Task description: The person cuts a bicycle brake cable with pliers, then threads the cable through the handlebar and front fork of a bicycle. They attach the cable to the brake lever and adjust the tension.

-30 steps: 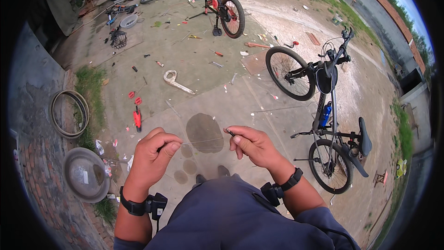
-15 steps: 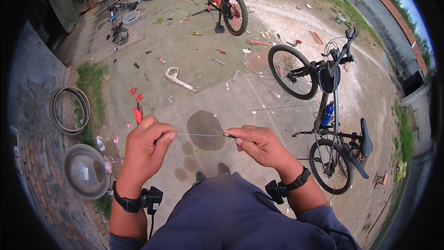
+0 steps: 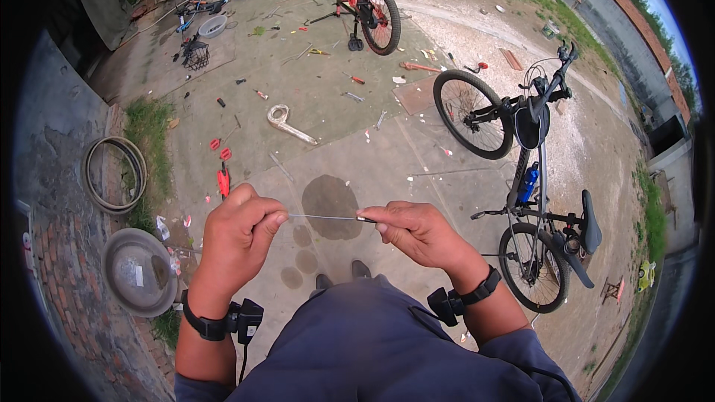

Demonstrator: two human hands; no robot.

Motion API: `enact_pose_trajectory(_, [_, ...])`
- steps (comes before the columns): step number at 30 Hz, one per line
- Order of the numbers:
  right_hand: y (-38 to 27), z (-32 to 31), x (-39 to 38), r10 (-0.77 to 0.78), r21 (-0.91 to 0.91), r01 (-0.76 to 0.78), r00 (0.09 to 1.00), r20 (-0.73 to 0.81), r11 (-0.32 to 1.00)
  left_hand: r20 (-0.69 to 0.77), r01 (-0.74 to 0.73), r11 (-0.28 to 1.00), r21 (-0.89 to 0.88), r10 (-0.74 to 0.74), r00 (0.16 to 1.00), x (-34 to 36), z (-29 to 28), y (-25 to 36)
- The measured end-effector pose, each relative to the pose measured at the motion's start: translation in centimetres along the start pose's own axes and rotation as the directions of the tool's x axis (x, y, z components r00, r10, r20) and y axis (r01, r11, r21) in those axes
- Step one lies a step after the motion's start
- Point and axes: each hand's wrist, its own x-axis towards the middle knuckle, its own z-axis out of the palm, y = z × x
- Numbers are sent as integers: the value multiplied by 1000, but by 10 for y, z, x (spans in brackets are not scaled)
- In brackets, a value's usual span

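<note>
Between my two hands a thin grey cable (image 3: 320,217) is drawn nearly straight, above the concrete. My left hand (image 3: 242,234) pinches its left end between thumb and forefinger, the other fingers curled in. With thumb and forefinger my right hand (image 3: 418,231) grips the right end, where a short black sleeve with a pale tip (image 3: 363,218) shows. The rest of the sleeve is hidden by my fingers. A red-handled tool (image 3: 223,179) appears just beyond my left hand; whether it touches the hand I cannot tell.
A grey bicycle (image 3: 521,171) stands at right; a red and black one (image 3: 365,15) is further off. A metal basin (image 3: 119,290) and wheel rims (image 3: 112,175) lie by the left wall. Red pedals (image 3: 215,144), a frame piece (image 3: 287,123) and several tools are scattered ahead.
Very little differs: my left hand has shifted slightly right. Both hands keep their pinch on the cable, which stays stretched between them.
</note>
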Motion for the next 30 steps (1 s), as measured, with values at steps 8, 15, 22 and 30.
enact_pose_trajectory(8, [1,0,-3,2,10,-2,1000,16,1000,-6,-40,999,26,40,999,-3,2,1])
enact_pose_trajectory(15, [0,1,-5,-19,28,18,1000,22,999,-41,-32,998,51,34,999,-7,-6,8])
enact_pose_trajectory(22, [-1,-1,-9,-7,12,7,1000,19,1000,-18,-60,996,67,62,998,-6,1,10])
enact_pose_trajectory(30, [-4,2,-6,18,-52,-14,998,62,999,78,-231,958,170,221,972,7,0,25])
